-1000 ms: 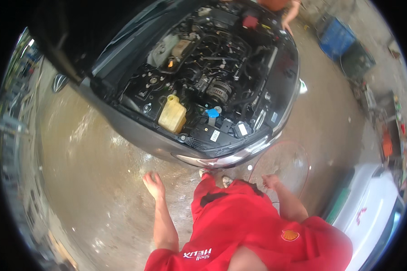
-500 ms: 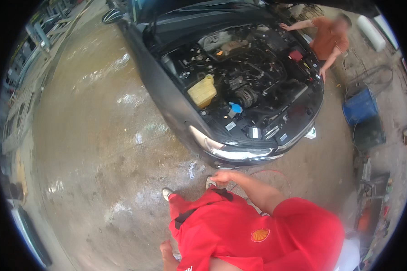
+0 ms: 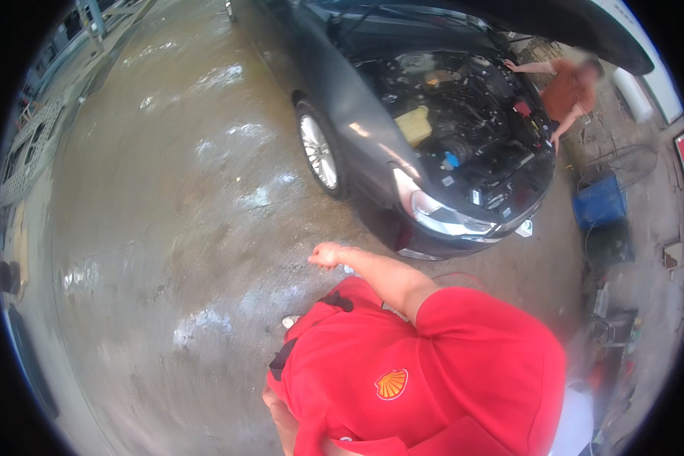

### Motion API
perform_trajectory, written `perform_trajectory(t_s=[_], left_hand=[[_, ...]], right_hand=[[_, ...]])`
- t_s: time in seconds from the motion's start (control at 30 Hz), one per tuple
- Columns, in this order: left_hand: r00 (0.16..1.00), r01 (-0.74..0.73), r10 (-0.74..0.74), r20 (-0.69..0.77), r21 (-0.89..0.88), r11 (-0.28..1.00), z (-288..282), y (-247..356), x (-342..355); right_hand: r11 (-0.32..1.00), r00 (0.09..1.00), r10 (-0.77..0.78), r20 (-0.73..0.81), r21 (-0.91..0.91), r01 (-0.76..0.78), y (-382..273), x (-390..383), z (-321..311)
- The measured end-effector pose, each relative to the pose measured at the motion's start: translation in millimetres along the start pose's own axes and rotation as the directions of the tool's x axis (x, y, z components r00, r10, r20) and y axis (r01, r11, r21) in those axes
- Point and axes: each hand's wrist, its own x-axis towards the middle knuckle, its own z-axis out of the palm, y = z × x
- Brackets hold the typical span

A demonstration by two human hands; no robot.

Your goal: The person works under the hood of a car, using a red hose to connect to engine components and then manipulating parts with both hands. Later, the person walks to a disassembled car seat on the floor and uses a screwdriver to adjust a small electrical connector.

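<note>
My right hand (image 3: 325, 256) reaches out in front of my body, over the concrete floor, apart from the car. Its fingers are curled in, and whether something small is inside them is hidden. At my side, my left hand (image 3: 269, 398) hangs low, mostly covered by my red clothing, with its fingers out of sight. Ahead to the right stands a dark car (image 3: 365, 144) with its bonnet (image 3: 585, 30) raised. In its engine bay are a yellowish plastic tank (image 3: 413, 125) and a blue cap (image 3: 451, 159).
A person (image 3: 568, 95) in an orange-brown shirt leans on the car's far side with both hands. Beyond the front bumper stand a blue bin (image 3: 599, 203) and a dark container (image 3: 609, 245). Wet patches shine on the concrete floor (image 3: 167, 228). A pale perforated metal ramp (image 3: 32, 152) lies along the left.
My view has swung left and away from the car, bringing its front wheel into sight. My right arm has swung forward and left. The other person still leans on the car.
</note>
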Motion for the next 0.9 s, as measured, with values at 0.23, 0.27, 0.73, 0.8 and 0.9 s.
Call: perform_trajectory(t_s=[0.23, 0.27, 0.73, 0.8, 0.9], left_hand=[[0.948, -0.077, 0.037, -0.316, -0.115, 0.99, -121, -17, 81], [0.954, 0.008, -0.059, -0.295, -0.171, 0.985, -135, -13, 94], [0.792, 0.517, -0.6, -0.115, -0.396, 0.759, -178, -58, 135], [0.718, 0.57, -0.695, -0.035, -0.543, 0.616, -186, -51, 144], [0.638, 0.379, -0.769, 0.037, -0.884, 0.273, -204, -19, 178]], right_hand=[[0.908, 0.998, 0.065, -0.001, -0.414, -0.06, 9, 15, 21], [0.846, 0.996, 0.077, 0.048, -0.532, -0.04, 5, 19, 21], [0.876, 0.975, 0.224, 0.007, -0.439, -0.199, -422, 373, 93], [0.643, 0.99, -0.14, 0.028, -0.758, 0.113, -552, 437, 152], [0.545, 0.941, -0.31, 0.135, -0.786, 0.292, -754, 490, 279]])
